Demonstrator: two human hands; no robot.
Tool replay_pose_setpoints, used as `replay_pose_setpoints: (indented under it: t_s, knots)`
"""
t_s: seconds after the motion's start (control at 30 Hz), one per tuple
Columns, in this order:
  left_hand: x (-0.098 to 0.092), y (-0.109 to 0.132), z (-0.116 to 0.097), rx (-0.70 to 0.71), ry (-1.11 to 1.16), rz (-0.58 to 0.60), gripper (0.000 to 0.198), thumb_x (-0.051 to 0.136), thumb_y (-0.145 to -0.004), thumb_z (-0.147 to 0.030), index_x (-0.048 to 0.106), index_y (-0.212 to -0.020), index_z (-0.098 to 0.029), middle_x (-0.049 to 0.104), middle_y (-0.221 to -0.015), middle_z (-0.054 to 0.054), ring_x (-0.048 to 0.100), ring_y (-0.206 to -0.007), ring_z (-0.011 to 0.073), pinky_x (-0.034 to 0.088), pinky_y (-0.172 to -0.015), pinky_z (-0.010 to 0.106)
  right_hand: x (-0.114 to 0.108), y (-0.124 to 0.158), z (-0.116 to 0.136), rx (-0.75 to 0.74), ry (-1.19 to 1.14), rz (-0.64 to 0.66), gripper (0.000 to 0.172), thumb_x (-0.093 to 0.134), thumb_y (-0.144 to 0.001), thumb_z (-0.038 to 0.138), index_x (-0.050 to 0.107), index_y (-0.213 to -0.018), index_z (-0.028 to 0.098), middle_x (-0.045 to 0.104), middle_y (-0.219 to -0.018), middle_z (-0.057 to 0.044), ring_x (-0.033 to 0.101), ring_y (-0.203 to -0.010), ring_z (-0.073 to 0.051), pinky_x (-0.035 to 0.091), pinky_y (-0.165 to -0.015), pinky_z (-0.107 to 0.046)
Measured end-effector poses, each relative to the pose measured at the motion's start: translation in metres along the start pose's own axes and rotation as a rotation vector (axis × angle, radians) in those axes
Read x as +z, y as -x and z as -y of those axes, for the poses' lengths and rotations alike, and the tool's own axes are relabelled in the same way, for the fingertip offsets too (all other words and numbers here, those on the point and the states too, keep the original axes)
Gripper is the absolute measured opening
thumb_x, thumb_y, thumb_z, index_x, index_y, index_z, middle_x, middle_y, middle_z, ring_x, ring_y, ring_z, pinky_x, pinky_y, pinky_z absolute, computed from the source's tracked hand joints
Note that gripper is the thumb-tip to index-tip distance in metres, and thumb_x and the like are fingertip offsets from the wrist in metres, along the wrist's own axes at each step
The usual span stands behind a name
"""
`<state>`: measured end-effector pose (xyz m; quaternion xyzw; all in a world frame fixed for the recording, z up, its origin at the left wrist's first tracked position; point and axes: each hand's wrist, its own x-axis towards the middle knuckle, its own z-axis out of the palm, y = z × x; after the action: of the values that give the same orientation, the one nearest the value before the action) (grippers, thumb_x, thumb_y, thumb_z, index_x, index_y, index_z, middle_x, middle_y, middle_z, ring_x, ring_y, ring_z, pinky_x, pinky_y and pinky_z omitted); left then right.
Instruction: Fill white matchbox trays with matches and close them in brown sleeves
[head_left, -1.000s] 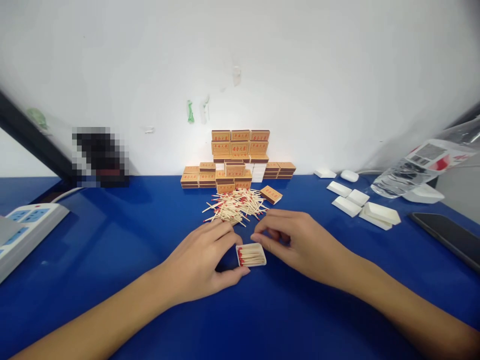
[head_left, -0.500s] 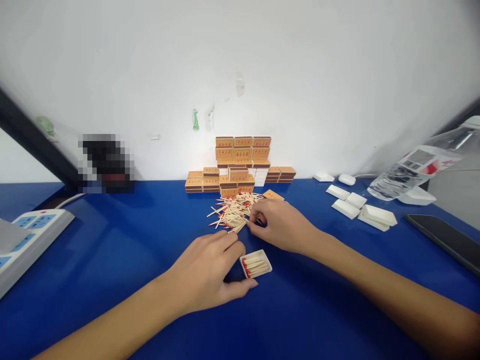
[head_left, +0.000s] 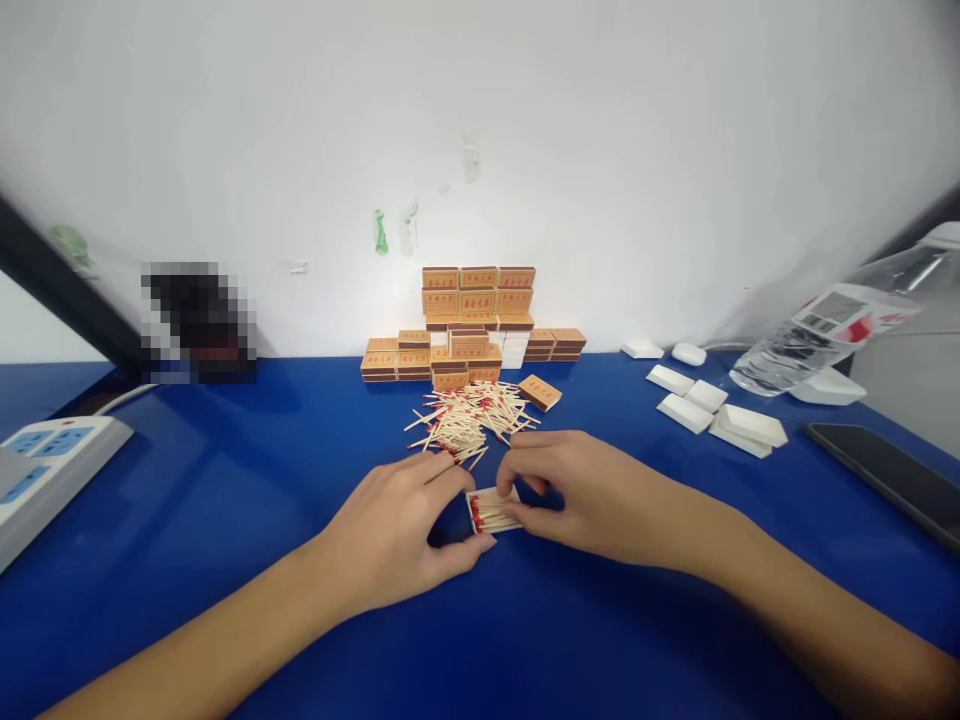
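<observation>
A small white matchbox tray (head_left: 472,512), part filled with red-tipped matches (head_left: 491,510), lies on the blue table. My left hand (head_left: 405,525) grips its left end, the thumb at the near side and a finger at the far side. Over the tray's right end, my right hand (head_left: 592,495) has thumb and forefinger pinched on matches lying along the tray; how many is hidden by the fingers. Just beyond both hands spreads a loose heap of matches (head_left: 469,418). A matchbox sleeve (head_left: 540,392) rests at the heap's right.
Stacked matchboxes (head_left: 478,302) stand against the wall behind the heap. White trays (head_left: 684,412) lie at right, near a plastic bottle (head_left: 810,335) and a dark phone (head_left: 885,480). A power strip (head_left: 60,470) sits at left.
My right hand has come back from the match heap to the tray, bringing matches. The left hand still grips the tray, which has shifted slightly left and away from me.
</observation>
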<state>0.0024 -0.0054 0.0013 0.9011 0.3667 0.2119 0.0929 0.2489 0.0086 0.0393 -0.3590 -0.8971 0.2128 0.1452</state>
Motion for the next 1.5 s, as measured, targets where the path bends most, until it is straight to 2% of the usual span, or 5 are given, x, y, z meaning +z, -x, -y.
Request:
replay_pose_setpoints:
  t_s: [0.2,0.4,0.57,1.13,1.5]
  knots:
    - [-0.001,0.002,-0.004,0.038,0.035,0.019,0.024,0.077,-0.089,-0.038,0.068,-0.099,-0.019,0.068,-0.088,0.002,0.064,-0.075,0.0200,0.049,-0.064,0.034,0.007,-0.012,-0.014,0.022,0.012,-0.132,0.009,0.065,-0.096,0.015,0.072,-0.097,0.020,0.057,-0.077,0.002,0.052,-0.070,-0.013,0.038,-0.066,-0.027]
    - [0.003,0.006,-0.008,0.118,0.052,0.092,0.029,0.078,-0.089,-0.043,0.070,-0.102,-0.018,0.067,-0.086,0.001,0.064,-0.076,0.0208,0.048,-0.062,0.035,0.017,-0.032,-0.028,-0.028,0.027,-0.046,0.017,0.065,-0.101,0.021,0.071,-0.117,0.019,0.062,-0.097,-0.003,0.055,-0.081,-0.015,0.042,-0.073,-0.028]
    - [0.003,0.006,-0.007,0.124,0.049,0.086,0.029,0.077,-0.090,-0.042,0.070,-0.105,-0.017,0.067,-0.086,0.001,0.064,-0.076,0.0207,0.048,-0.063,0.036,0.015,-0.035,-0.032,-0.007,0.026,-0.037,0.004,0.065,-0.101,0.018,0.070,-0.101,0.018,0.062,-0.094,-0.002,0.053,-0.080,-0.015,0.040,-0.072,-0.028]
    - [0.001,0.002,0.000,-0.014,-0.006,-0.016,0.022,0.075,-0.092,-0.038,0.070,-0.100,-0.018,0.064,-0.079,-0.001,0.061,-0.068,0.0174,0.044,-0.062,0.032,-0.001,-0.009,-0.030,0.210,0.100,0.076,0.016,0.051,-0.110,0.024,0.060,-0.097,0.019,0.070,-0.104,-0.008,0.064,-0.087,-0.021,0.045,-0.074,-0.032]
    - [0.002,0.001,0.000,-0.003,0.001,-0.027,0.021,0.076,-0.092,-0.037,0.069,-0.098,-0.018,0.065,-0.080,-0.001,0.060,-0.068,0.0168,0.044,-0.062,0.031,0.012,0.000,-0.005,0.091,0.081,0.047,0.009,0.056,-0.108,0.025,0.062,-0.103,0.019,0.069,-0.103,-0.005,0.065,-0.084,-0.020,0.046,-0.073,-0.033]
